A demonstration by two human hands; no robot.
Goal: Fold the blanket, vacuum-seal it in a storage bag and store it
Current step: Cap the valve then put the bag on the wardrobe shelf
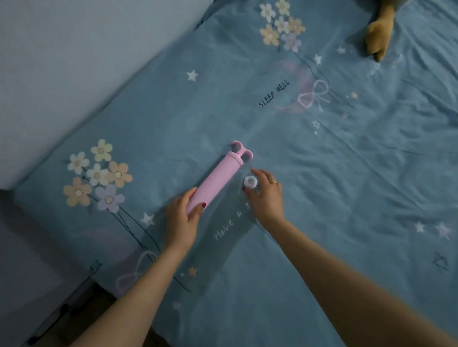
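Gripping pink pump [215, 180], left hand [181, 218] curled.

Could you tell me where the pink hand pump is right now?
In the head view, the pink hand pump lies lower-centre on the blue bedsheet, gripped by the left hand.

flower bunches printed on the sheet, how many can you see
2. One flower bunch sits at the top centre, above the SLEEP WELL lettering. The other bunch is at the left, beside the pink pump. More may lie outside the view.
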